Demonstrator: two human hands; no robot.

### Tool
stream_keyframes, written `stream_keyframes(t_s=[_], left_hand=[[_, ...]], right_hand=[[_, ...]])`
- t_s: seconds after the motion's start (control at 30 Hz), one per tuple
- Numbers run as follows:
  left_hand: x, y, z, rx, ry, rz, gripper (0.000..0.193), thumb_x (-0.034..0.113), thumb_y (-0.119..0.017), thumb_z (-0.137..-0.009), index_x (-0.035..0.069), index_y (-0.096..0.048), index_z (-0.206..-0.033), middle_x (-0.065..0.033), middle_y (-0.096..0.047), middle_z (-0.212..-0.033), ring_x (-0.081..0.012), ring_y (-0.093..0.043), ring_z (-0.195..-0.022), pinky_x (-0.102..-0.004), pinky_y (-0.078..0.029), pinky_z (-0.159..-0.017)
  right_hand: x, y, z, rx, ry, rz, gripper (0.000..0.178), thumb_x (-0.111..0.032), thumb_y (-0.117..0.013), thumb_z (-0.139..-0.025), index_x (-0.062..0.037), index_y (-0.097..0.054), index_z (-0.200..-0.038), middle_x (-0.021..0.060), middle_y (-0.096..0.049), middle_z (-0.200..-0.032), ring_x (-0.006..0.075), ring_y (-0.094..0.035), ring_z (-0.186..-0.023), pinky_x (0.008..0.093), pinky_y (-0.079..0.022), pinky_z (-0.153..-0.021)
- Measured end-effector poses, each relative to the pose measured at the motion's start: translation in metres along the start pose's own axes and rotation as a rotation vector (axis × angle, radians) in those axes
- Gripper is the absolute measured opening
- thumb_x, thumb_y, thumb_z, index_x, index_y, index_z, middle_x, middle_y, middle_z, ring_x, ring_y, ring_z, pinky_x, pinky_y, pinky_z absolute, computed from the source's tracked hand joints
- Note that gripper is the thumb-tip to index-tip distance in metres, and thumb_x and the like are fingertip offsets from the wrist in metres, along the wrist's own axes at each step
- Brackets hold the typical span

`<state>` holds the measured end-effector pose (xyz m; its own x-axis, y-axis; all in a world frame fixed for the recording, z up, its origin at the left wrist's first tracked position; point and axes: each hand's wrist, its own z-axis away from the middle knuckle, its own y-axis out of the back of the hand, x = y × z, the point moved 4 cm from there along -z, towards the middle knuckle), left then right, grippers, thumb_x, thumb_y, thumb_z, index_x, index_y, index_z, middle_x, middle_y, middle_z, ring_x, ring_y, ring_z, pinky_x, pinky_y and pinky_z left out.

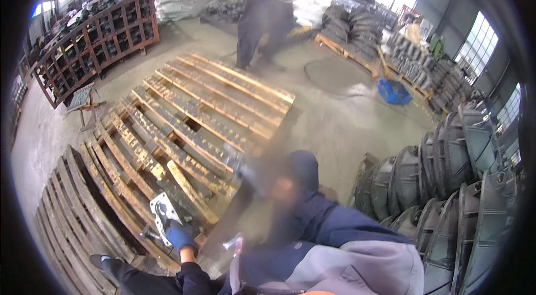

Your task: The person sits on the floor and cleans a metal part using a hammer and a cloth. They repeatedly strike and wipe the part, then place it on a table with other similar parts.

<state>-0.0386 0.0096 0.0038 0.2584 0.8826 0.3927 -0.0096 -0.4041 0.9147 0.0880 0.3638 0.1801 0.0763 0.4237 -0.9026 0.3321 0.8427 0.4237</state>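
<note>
Fingers of the blue-gloved left hand lie over the lower right edge of a pale metal plate with holes, at seven o'clock from the middle of the view; how tightly they close on it I cannot tell; the right hand cannot be made out in the haze near the centre, so its grip cannot be told either. At five o'clock, close in, spreads a navy and grey jacket, its navy sleeve running toward a dark rounded shape too blurred to name; a dark shoe shows toward eight o'clock. Beneath the plate, a worn yellow wooden pallet stretches from seven o'clock up toward twelve; beside it, at eight, lies a dark slatted pallet. Between three and four, ribbed grey castings stand stacked. Farther out, a small folding stool sits just past nine; a blue container rests between two and three; a rusty rack stands at ten; a person in dark clothing stands at twelve.
</note>
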Motion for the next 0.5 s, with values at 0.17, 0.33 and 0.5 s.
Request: stream_keyframes(t_s=[0.17, 0.33, 0.5], left_hand=[[-0.041, 0.005, -0.047, -0.382, -0.307, -0.208, 0.021, 0.021, -0.063, -0.083, 0.004, -0.072, -0.093, -0.0189, -0.072, -0.088, -0.034, -0.071, -0.081, -0.0454, -0.054, -0.068], [0.051, 0.025, -0.058, -0.382, -0.302, 0.191, 0.02, 0.007, -0.064, -0.082, 0.006, -0.072, -0.1, -0.0184, -0.072, -0.091, -0.0362, -0.069, -0.085, -0.0404, -0.055, -0.072], [0.183, -0.007, -0.11, -0.355, -0.453, 0.603, 0.029, 0.019, -0.055, -0.095, 0.0, -0.068, -0.113, -0.0147, -0.071, -0.103, -0.0215, -0.068, -0.087, -0.0341, -0.055, -0.075]], right_hand=[[0.074, 0.07, -0.057, 0.628, 0.028, -0.471, 0.021, -0.014, -0.063, -0.096, -0.0064, -0.063, -0.115, 0.003, -0.065, -0.086, 0.0133, -0.062, -0.065, 0.0312, -0.053, -0.053], [0.057, 0.075, -0.012, 0.864, 0.176, -0.735, 0.024, -0.019, -0.06, -0.099, -0.0025, -0.062, -0.116, 0.0074, -0.066, -0.088, 0.0149, -0.064, -0.069, 0.0279, -0.056, -0.057], [0.03, 0.065, 0.021, 0.777, -0.073, -0.841, 0.031, -0.022, -0.053, -0.103, 0.0014, -0.058, -0.123, 0.0039, -0.061, -0.089, 0.0127, -0.06, -0.074, 0.0236, -0.049, -0.063]])
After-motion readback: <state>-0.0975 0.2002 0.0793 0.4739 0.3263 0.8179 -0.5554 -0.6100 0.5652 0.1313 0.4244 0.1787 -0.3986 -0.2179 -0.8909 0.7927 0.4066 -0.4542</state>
